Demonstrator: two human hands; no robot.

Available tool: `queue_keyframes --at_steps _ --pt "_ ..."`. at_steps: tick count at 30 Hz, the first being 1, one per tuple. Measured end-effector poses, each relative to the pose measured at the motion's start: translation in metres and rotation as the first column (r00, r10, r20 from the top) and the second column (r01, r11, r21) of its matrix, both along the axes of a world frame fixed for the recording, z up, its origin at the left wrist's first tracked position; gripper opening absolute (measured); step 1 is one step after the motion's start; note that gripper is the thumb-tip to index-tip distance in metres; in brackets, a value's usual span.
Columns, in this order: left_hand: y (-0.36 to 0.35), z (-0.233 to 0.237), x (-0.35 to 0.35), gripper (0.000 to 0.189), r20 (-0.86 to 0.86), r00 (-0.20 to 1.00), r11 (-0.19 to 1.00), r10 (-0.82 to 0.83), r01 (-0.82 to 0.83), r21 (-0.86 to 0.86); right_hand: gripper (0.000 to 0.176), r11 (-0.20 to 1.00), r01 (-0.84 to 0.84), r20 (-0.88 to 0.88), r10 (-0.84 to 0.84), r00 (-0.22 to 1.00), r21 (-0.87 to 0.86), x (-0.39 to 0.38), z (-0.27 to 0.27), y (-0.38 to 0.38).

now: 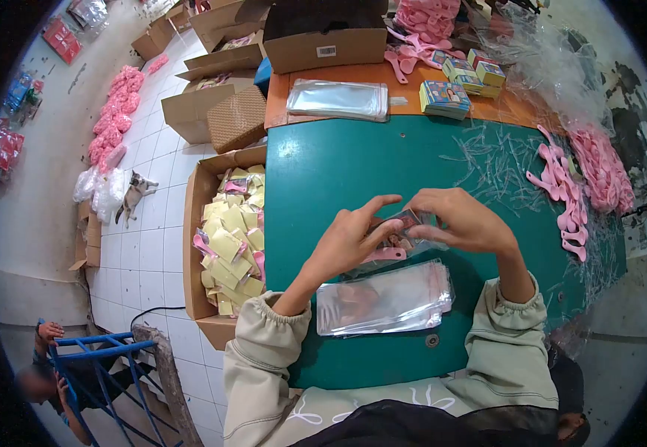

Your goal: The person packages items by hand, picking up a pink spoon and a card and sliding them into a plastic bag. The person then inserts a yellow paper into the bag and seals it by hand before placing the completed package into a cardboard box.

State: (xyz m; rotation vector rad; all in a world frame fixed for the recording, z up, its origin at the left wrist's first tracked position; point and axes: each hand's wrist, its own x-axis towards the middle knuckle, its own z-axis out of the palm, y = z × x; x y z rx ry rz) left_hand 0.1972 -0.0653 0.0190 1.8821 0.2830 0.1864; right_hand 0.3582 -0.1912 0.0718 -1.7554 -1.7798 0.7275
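Note:
Over the green table, a small transparent plastic bag [387,254] is between my two hands, with a pink spoon-like piece and a printed card showing through it. My left hand [349,237] holds the bag's left side, thumb against it and index finger raised. At the opposite edge my right hand [466,220] pinches the bag near its top, fingers bent over it. Just below lies a stack of flat transparent bags [383,299]. The fingers partly hide the packet's contents.
A carton [189,261] of packed bags with yellow cards stands left of the green table [338,164]. Pink spoons [562,190] and plastic strips lie right. More transparent bags [337,100] and card stacks [444,99] sit behind. A cat [136,195] and a person [48,376] are left.

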Motion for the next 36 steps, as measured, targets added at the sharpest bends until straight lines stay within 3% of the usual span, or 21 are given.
queue_keyframes --at_steps 2,5,7,8,11,15,18,21,27,30,31,33,36 --pt "0.000 0.000 -0.002 0.039 -0.018 1.000 1.000 0.002 -0.002 0.007 0.020 0.999 -0.039 -0.141 0.035 0.989 -0.021 0.007 -0.009 0.001" --pt "0.005 -0.005 -0.005 0.040 -0.060 0.998 0.998 0.006 -0.002 0.057 0.021 0.987 0.048 -0.110 -0.065 0.992 -0.152 0.015 -0.008 0.004" --pt "0.020 -0.015 -0.010 0.042 -0.083 0.996 0.996 0.012 -0.005 0.088 0.021 0.978 0.158 -0.277 -0.190 0.942 -0.135 0.029 -0.013 0.002" --pt "0.028 -0.016 -0.013 0.042 -0.100 0.995 1.000 0.003 -0.003 0.004 0.021 0.968 0.212 -0.357 -0.246 0.901 -0.132 0.037 -0.015 0.001" --pt "0.036 -0.025 -0.015 0.044 0.107 0.992 0.917 0.067 -0.018 -0.399 0.021 0.952 0.288 -0.391 -0.305 0.868 -0.105 0.050 -0.015 0.001" --pt "0.036 -0.020 -0.015 0.047 0.027 0.994 0.884 0.110 -0.085 -0.459 0.024 0.959 0.204 -0.479 -0.276 0.833 -0.197 0.054 -0.024 0.001" --pt "0.037 -0.016 -0.017 0.044 -0.031 0.999 0.879 0.025 -0.037 -0.475 0.022 0.960 0.211 -0.478 -0.276 0.834 -0.185 0.054 -0.027 0.002" --pt "0.036 -0.021 -0.017 0.044 0.029 0.999 0.866 0.015 0.001 -0.500 0.020 0.947 0.283 -0.519 -0.319 0.793 -0.149 0.047 -0.026 0.004" --pt "0.037 -0.026 -0.016 0.042 -0.015 0.998 0.912 0.065 -0.066 -0.404 0.017 0.956 0.245 -0.493 -0.294 0.819 -0.164 0.049 -0.026 0.005" --pt "0.030 -0.038 -0.013 0.048 0.090 0.958 0.962 0.271 -0.273 0.009 0.014 0.951 0.309 -0.433 -0.278 0.857 0.002 0.044 -0.024 0.006" --pt "0.027 -0.038 -0.013 0.050 0.049 0.967 0.950 0.250 -0.236 -0.206 0.015 0.940 0.336 -0.333 -0.298 0.895 0.062 0.037 -0.022 0.006" --pt "0.023 -0.032 -0.013 0.053 -0.017 0.983 0.785 0.183 -0.156 -0.600 0.021 0.910 0.369 -0.127 -0.350 0.928 0.190 0.014 -0.011 0.009" --pt "0.018 -0.026 -0.018 0.057 -0.095 0.992 0.685 0.083 -0.126 -0.717 0.030 0.980 0.063 -0.060 -0.053 0.997 0.190 0.004 -0.020 0.009"
